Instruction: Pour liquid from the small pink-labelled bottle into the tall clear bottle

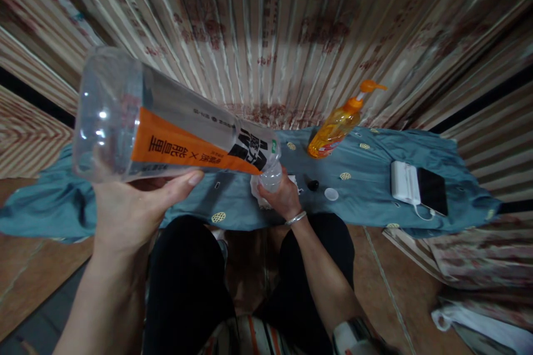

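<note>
My left hand (133,199) is closed around a large clear plastic bottle (187,100) with an orange and black label. The bottle lies tilted in the air, base toward the upper left and neck lower at the right. My right hand (283,195), wearing a bracelet, grips a small clear container (271,178) at the big bottle's neck. Whether the two touch, and whether liquid passes between them, I cannot tell. A crumpled white tissue (255,189) lies below the right hand, partly hidden. To its right are a small black cap (313,184) and a round translucent lid (331,194).
An orange pump bottle (333,133) stands at the back of the teal cloth (362,177). Farther right lie a white power bank (405,182), a black phone (432,191) and a short white cable (423,214). A pleated patterned curtain (258,28) hangs close behind.
</note>
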`<state>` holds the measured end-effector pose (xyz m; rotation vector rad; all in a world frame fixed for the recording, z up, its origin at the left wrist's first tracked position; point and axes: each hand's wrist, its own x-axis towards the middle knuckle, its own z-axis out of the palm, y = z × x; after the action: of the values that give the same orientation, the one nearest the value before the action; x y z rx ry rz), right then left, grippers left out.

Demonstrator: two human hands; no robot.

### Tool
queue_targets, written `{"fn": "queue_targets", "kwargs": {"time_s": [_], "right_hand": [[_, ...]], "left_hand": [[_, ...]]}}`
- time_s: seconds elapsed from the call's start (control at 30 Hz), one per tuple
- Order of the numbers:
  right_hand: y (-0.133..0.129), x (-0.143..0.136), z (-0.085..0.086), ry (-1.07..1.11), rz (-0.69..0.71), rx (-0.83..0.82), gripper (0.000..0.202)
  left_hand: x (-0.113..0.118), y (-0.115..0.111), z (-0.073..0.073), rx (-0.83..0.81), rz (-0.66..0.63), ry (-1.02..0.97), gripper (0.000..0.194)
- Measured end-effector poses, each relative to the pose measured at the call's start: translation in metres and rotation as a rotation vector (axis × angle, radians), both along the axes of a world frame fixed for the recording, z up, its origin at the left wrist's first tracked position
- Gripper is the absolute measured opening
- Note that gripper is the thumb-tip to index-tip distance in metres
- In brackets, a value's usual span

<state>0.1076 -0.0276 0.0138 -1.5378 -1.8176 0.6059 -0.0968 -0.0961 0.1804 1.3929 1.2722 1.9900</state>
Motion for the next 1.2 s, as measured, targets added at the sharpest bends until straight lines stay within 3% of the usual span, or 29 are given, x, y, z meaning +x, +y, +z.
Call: {"fn": "queue_targets", "kwargs": {"time_s": [0.43, 0.73, 1.2], "right_hand": [[0.0002, 0.0001, -0.0014, -0.010, -0.014, 0.011, 0.071], [-0.0004, 0.0000, 0.0027, -0.002, -0.014, -0.032, 0.073], [-0.0010, 0.0006, 0.0028, 0.001, 0.000, -0.027, 0.072]], "left_hand": [[-0.0008, 0.0001, 0.0013, -0.007, -0.008, 0.010, 0.070], [0.0004, 0.0011, 0.0028, -0.006, -0.014, -0.004, 0.056], [0.0040, 0.0013, 0.0103, -0.034, -0.010, 0.001, 0.066]]}}
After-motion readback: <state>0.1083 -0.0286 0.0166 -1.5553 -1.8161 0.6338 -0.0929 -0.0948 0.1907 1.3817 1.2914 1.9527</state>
